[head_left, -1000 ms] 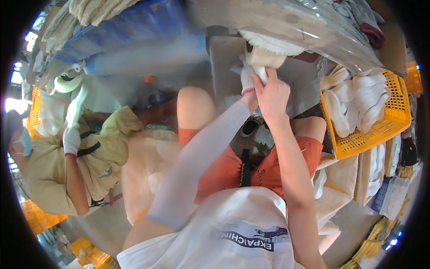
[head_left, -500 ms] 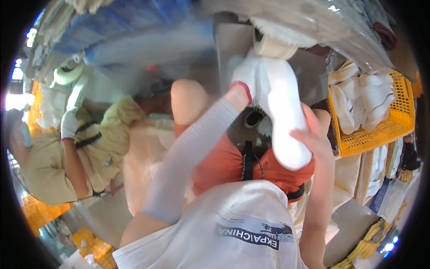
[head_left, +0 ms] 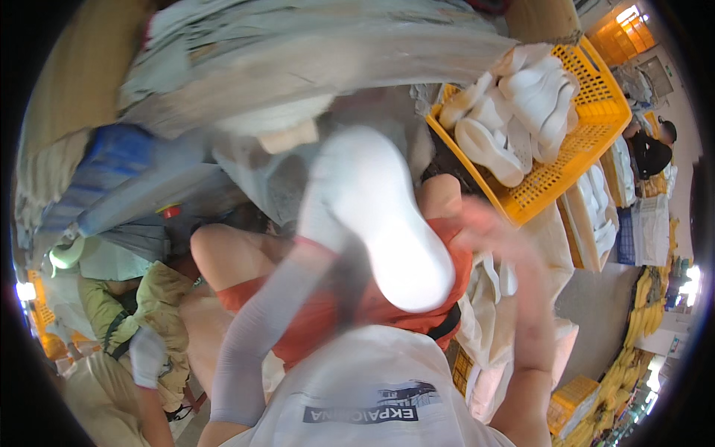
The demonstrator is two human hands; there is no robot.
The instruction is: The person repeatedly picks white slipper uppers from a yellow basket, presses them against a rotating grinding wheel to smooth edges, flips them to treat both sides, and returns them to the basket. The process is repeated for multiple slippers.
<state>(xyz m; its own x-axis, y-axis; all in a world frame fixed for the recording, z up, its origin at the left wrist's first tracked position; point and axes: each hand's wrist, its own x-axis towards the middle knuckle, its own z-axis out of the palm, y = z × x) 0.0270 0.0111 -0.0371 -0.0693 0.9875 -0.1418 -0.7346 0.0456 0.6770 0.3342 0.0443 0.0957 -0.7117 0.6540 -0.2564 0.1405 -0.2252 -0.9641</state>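
Note:
A white shoe sole point(head_left: 402, 231), its broad flat face toward me, is held slantwise over my lap. My left hand point(head_left: 322, 212), in a white glove with a pink cuff, grips it along the left edge near its far end; the sole hides part of the fingers. Right of the sole, and apart from it, my bare right hand point(head_left: 488, 227) is blurred by motion. Its fingers look stretched out, with nothing visible in them. The nearest thing beyond that hand is a yellow plastic basket point(head_left: 532, 201) with several white soles point(head_left: 488, 145) heaped in it.
Ahead stands machinery with a pale roller point(head_left: 289, 138) under grey, draped sheeting point(head_left: 313, 63). At left sits a co-worker with a white-gloved hand point(head_left: 147, 357). More white soles point(head_left: 596, 212) stand below the basket, and yellow stacks point(head_left: 648, 320) line the right.
My right hand has come off the sole and moved away to its right. The view has swung right, so the basket appears closer to the middle. My left hand still holds the sole.

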